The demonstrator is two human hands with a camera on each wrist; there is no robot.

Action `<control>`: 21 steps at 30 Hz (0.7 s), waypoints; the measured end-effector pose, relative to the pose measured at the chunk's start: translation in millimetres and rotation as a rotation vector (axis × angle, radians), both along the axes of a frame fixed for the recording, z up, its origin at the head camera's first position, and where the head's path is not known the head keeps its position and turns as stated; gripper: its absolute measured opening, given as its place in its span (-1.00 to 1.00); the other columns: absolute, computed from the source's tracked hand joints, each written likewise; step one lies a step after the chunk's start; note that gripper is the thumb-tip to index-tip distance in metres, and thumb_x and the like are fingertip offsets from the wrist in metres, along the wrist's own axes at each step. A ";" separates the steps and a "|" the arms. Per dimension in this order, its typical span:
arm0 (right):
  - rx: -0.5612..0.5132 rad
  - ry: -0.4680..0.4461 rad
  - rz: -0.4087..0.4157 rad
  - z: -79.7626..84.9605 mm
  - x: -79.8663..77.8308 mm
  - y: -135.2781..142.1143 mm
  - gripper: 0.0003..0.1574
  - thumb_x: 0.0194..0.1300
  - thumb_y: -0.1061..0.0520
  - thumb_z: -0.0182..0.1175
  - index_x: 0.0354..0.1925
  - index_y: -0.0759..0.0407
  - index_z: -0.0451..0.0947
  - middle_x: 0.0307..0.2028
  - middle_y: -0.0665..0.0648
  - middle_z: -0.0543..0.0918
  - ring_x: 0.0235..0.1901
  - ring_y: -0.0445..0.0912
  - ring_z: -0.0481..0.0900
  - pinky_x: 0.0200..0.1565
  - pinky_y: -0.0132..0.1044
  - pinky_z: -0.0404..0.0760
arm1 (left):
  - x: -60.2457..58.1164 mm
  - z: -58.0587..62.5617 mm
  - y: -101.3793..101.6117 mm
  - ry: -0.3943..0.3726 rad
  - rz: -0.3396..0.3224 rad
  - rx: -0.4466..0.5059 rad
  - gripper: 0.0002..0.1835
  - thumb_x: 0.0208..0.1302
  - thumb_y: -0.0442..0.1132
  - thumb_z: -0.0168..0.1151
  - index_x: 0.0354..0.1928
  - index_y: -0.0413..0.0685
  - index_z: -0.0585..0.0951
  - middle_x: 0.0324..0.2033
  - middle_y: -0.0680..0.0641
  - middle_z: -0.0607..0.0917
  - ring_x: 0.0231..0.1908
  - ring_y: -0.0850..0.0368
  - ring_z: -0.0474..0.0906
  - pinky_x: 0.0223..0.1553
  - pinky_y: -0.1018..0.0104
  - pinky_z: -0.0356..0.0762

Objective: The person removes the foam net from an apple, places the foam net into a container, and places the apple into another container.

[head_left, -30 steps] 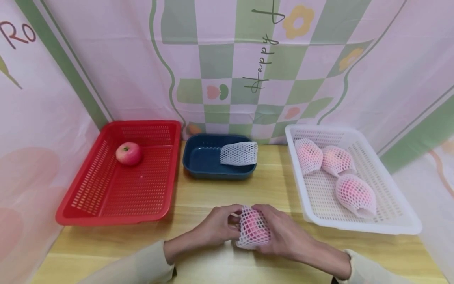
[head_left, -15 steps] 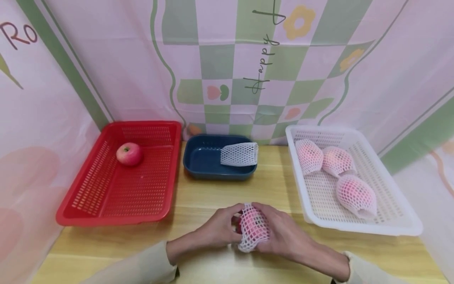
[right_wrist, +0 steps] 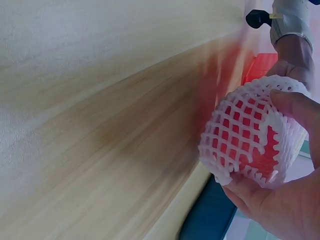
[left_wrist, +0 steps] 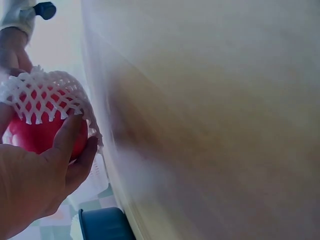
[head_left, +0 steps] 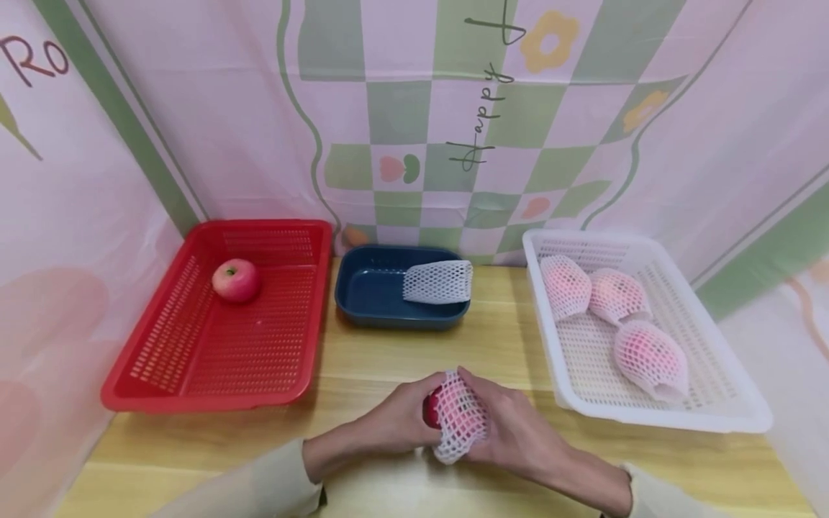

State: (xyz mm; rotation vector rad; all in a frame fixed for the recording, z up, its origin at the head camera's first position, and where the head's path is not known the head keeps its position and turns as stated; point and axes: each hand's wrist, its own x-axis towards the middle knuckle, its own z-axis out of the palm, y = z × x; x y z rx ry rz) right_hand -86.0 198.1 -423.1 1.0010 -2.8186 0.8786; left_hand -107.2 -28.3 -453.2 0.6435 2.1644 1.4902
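Note:
A red apple (left_wrist: 36,134) is partly covered by a white foam net sleeve (head_left: 461,419) above the table's front middle. My left hand (head_left: 400,416) grips its bare left side, thumb and fingers curled round it. On the other side my right hand (head_left: 523,426) holds the net-covered end, with thumb and fingers on the mesh. Bare red skin shows at the sleeve's left edge in the head view. Through a gap in the mesh (right_wrist: 240,132), red skin also shows in the right wrist view.
At left, a red basket (head_left: 259,360) holds one bare apple (head_left: 236,280). A dark blue tray (head_left: 369,316) at the back middle holds a flat foam net (head_left: 437,282). To the right, a white basket (head_left: 576,360) carries 3 netted apples (head_left: 650,358). A printed curtain (head_left: 395,108) stands behind.
The foam net has shifted on the apple, uncovering more red skin on the left side. My left fingers have closed in on the apple. Baskets and tray stay put.

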 end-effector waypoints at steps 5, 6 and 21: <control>-0.010 0.011 0.011 1.1 0.0 -1.4 0.25 -0.11 0.01 0.73 0.41 0.51 0.39 0.17 0.40 0.70 0.03 0.18 0.77 0.04 -0.04 0.77 | -0.5 -0.9 -2.7 -0.004 -0.003 0.016 -0.18 0.06 -0.52 0.43 0.41 0.08 0.49 0.15 0.14 0.67 0.14 0.33 0.56 0.27 0.40 0.47; -0.008 0.009 0.010 1.6 0.0 -1.7 0.25 -0.11 0.00 0.73 0.41 0.50 0.39 0.17 0.40 0.70 0.04 0.19 0.77 0.04 -0.05 0.77 | -0.6 -1.0 -3.1 -0.001 -0.004 0.018 -0.17 0.05 -0.52 0.43 0.42 0.10 0.49 0.14 0.15 0.67 0.14 0.33 0.56 0.27 0.40 0.47; -0.008 0.057 0.075 6.9 -3.3 11.1 0.14 0.05 -0.11 0.67 0.43 0.38 0.45 0.18 0.31 0.72 0.05 0.15 0.78 0.04 -0.04 0.77 | -0.9 1.9 -6.0 -0.001 0.010 0.040 -0.17 0.04 -0.43 0.50 0.40 0.20 0.53 0.18 0.23 0.65 0.20 0.31 0.53 0.38 0.32 0.39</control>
